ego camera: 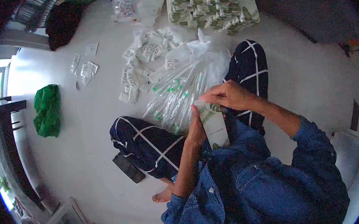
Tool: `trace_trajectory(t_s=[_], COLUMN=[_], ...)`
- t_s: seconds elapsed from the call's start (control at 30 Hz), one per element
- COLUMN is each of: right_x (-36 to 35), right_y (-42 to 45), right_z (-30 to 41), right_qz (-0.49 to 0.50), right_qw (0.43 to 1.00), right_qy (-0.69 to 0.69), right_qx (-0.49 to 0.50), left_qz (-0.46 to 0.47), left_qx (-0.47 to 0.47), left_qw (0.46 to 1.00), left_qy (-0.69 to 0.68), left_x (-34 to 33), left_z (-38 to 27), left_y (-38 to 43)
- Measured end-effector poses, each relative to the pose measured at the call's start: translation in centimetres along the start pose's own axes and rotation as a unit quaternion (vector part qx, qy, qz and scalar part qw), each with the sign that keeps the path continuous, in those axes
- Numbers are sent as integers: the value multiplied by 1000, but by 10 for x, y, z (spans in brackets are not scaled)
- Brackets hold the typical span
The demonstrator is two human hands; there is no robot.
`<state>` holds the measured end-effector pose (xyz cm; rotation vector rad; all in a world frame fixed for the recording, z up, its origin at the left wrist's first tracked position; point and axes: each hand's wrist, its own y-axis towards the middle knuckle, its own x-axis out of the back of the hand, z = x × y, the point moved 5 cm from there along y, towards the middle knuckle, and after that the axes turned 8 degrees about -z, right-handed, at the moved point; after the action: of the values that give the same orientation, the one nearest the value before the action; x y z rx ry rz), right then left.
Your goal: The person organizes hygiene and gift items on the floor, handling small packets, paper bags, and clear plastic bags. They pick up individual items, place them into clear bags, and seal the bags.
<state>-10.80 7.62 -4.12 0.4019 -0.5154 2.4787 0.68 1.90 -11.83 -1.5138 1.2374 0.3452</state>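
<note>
Upright in my left hand [196, 126] is a slim white cardboard box [214, 128] printed with green leaves and small writing. The fingers of my right hand [229, 95] are at the box's upper end, over its top edge; whether they pinch anything is hidden. Just beyond the box lies a heap of clear-wrapped toothbrushes [181, 95] with green parts, spilling from a clear plastic bag [217, 54]. White soap packets [131, 77] bearing print are piled against the far left side of that heap.
Stacked leaf-print boxes [208, 7] stand at the far side, beside a clear bag of small items [138, 6]. Small clear packets [89, 72] and a crumpled green bag [47, 110] lie on the floor to the left. A dark phone-like slab [128, 168] is by my left knee.
</note>
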Motion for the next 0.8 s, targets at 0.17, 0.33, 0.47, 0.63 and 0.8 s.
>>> trace_trajectory(t_s=[0.17, 0.33, 0.47, 0.63, 0.8], right_x=[2, -4, -30, -45, -34], right_y=[-16, -15, -21, -28, -46], right_z=[5, 5, -28, -15, 4], right_qz=[-88, -80, -65, -98, -177], right_qw=[988, 989, 988, 964, 970], right_qy=[-17, -39, 134, 210, 166], right_qx=[128, 116, -30, -128, 3], left_qz=[-139, -186, -205, -255, -291], left_qx=[-262, -330, -323, -345, -492], left_qw=[948, 882, 887, 884, 810], left_qy=[112, 281, 259, 187, 130], left_x=[-20, -9, 4, 12, -21], left_z=[-38, -53, -54, -57, -117], left_y=[-19, -29, -27, -46, -77])
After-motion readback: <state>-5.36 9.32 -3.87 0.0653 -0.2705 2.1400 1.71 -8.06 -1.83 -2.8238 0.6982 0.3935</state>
